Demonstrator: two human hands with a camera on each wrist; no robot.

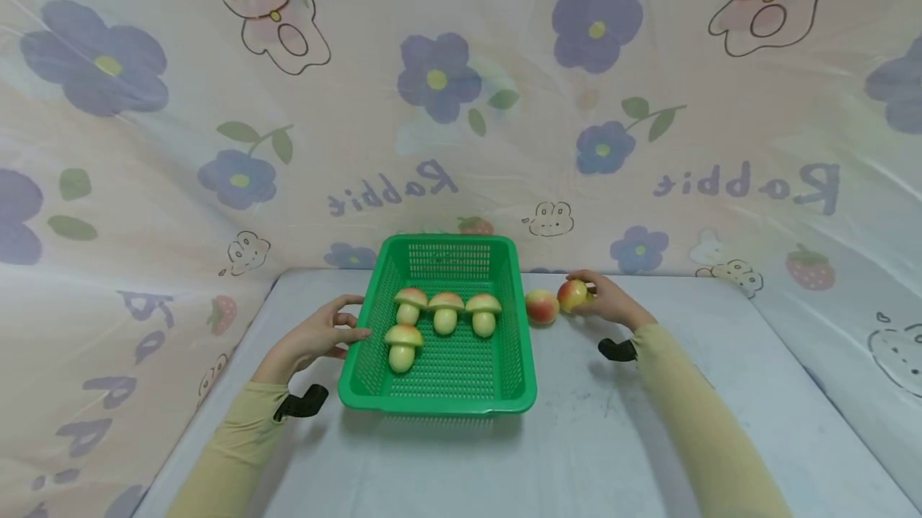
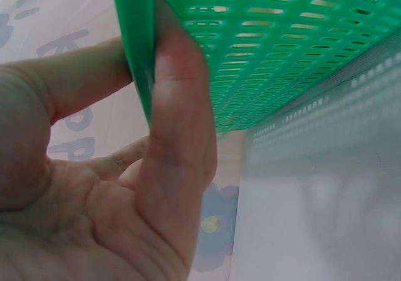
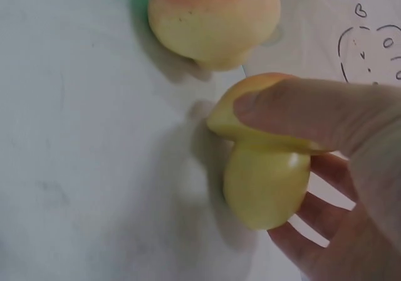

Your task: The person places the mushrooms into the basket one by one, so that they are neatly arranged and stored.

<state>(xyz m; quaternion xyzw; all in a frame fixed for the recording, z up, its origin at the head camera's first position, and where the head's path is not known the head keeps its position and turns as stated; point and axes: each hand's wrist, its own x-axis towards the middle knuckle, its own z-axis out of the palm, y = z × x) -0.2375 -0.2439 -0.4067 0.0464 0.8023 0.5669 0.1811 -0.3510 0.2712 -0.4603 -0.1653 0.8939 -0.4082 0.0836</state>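
Note:
A green plastic basket stands on the table, with several toy mushrooms inside, yellow-stemmed under reddish caps. My left hand holds the basket's left rim; in the left wrist view the thumb and fingers close around the green edge. Right of the basket, my right hand pinches another toy mushroom by its cap, thumb on the near side. That mushroom is at the table surface or just over it; I cannot tell which. Between it and the basket lies a rounded red-and-yellow piece, its underside mostly hidden.
The white tabletop runs in front of the basket and to both sides. Behind it hangs a cloth printed with rabbits and flowers, close to the basket's far end. A dark strap piece sticks out at each wrist.

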